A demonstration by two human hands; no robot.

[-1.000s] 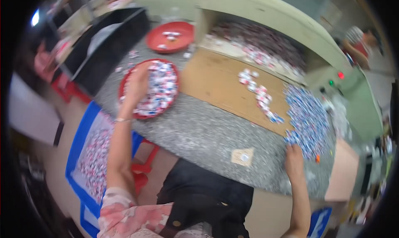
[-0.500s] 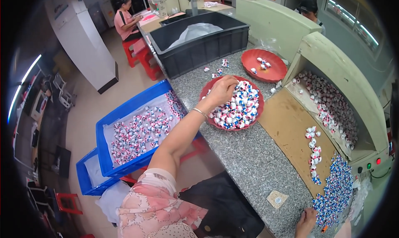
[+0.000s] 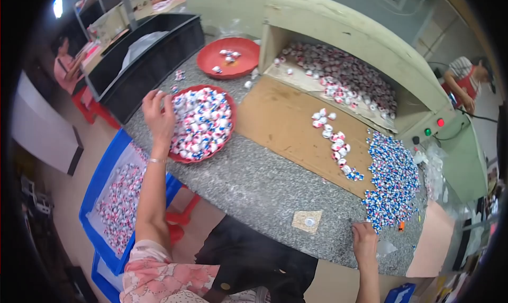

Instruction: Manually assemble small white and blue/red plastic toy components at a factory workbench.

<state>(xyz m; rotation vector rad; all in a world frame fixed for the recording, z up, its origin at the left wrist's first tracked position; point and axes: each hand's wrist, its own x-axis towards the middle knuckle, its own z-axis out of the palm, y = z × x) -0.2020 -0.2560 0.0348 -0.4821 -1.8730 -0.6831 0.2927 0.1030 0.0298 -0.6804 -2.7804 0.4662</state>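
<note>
My left hand (image 3: 159, 115) is at the left rim of a red scalloped bowl (image 3: 233, 124), fingers bent together; anything in them is too small to make out. Heaped in that bowl are small white pieces (image 3: 203, 118) with blue and pink parts. My right hand (image 3: 365, 242) rests low on the stone counter, fingertips drawn together beside a pile of tiny blue, white and pink parts (image 3: 391, 181). What those fingertips hold, if anything, is hidden. A row of white rounded pieces (image 3: 336, 141) lies on the brown board (image 3: 275, 118), its near end by the pile.
Behind the board, a cream hooded machine (image 3: 338, 25) holds many white and pink pieces. A second red bowl (image 3: 209, 59) has a few pieces. At left are a black crate (image 3: 153, 65) and a blue tray (image 3: 95, 197) of pieces. A small tan square (image 3: 307, 222) lies on the counter.
My left hand has moved from above the heaped pieces to the bowl's left rim. My right hand stays beside the small-parts pile. The view has swung to the right.
</note>
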